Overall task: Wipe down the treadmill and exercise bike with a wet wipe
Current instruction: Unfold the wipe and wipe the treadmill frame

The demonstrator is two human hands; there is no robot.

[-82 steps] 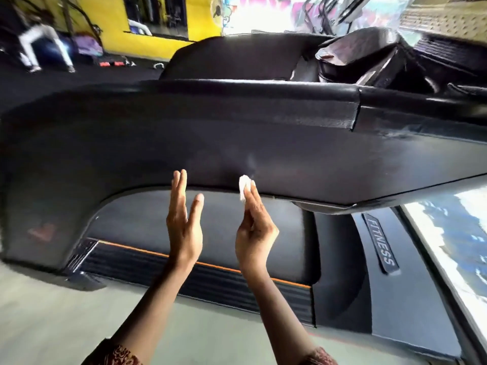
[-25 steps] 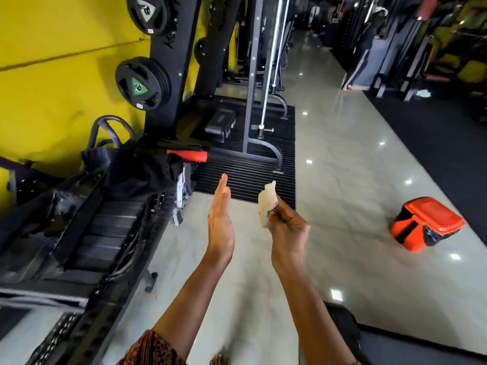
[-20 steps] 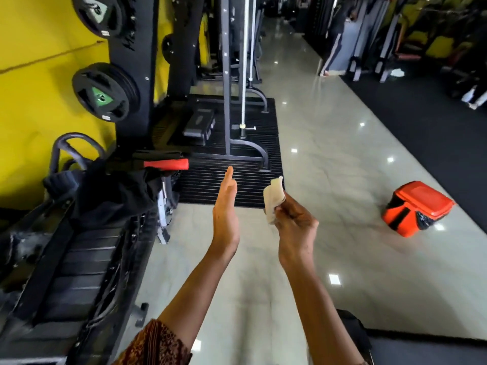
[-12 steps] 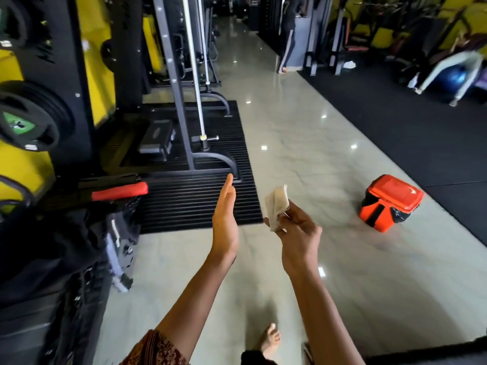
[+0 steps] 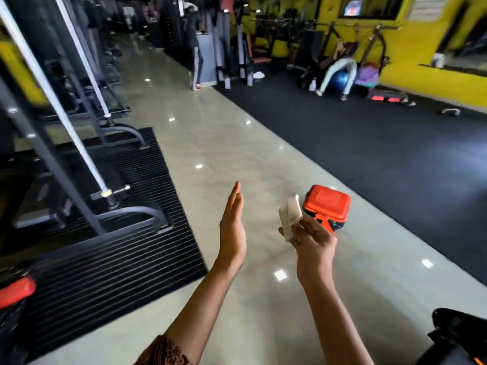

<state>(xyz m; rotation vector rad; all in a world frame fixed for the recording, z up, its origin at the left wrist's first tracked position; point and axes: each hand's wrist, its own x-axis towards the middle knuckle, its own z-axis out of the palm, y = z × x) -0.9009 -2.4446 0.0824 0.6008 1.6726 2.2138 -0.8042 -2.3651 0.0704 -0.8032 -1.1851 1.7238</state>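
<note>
right hand (image 5: 313, 241) pinching wet wipe (image 5: 290, 218) — left hand (image 5: 233, 227) flat

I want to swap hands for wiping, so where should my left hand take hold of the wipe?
Probably pinch the wipe by its free upper end, which stands up above the right hand pinching its lower part. Come in from the left, where the open left hand faces it.

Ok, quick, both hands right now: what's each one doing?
Left hand: open, fingers straight, holding nothing.
Right hand: closed, pinching the wet wipe, held up in the air.
</note>
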